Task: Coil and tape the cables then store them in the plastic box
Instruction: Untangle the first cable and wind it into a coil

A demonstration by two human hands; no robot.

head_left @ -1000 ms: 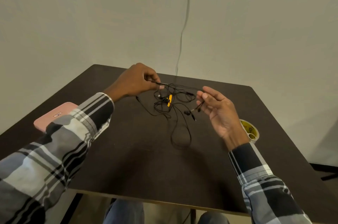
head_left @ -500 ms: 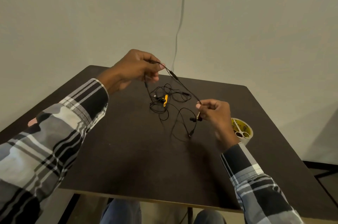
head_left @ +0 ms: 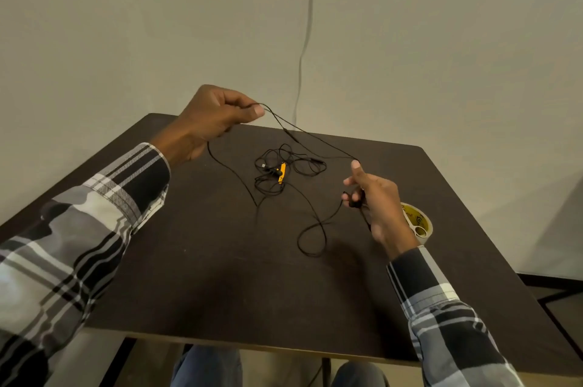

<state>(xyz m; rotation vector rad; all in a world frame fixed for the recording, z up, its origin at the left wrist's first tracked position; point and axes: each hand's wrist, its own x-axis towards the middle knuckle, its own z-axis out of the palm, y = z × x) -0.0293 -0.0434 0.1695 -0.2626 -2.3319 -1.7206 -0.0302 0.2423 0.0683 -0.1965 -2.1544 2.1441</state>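
From the head camera I see my left hand (head_left: 208, 123) raised above the far left part of the dark tabletop (head_left: 195, 276), its fingers (head_left: 249, 110) curled and thumb pressed to forefinger, pinching a thin black cable (head_left: 315, 137). From that pinch the cable runs taut toward four o'clock, down to my right hand (head_left: 375, 206), where it meets the tip of the raised forefinger. The remaining fingers of the right hand are loosely curled around a dark earbud-like end of the cable, which shows at the hand's nine o'clock side. A slack length falls from the left hand toward five o'clock and touches the tabletop between the hands, and another length leaves the right hand toward eight o'clock and forms a loose loop (head_left: 310, 238) lying flat on the tabletop. Between the two hands, beneath the taut stretch, a tangle of more black cables (head_left: 284, 172) rests on the tabletop with a small yellow piece (head_left: 281, 172) in its middle; I cannot tell whether the held cable runs into that tangle. A roll of tape (head_left: 418, 222) lies on the tabletop just beside the right wrist at its three o'clock. On the wall behind, a pale cord (head_left: 307, 23) hangs down toward the far edge.
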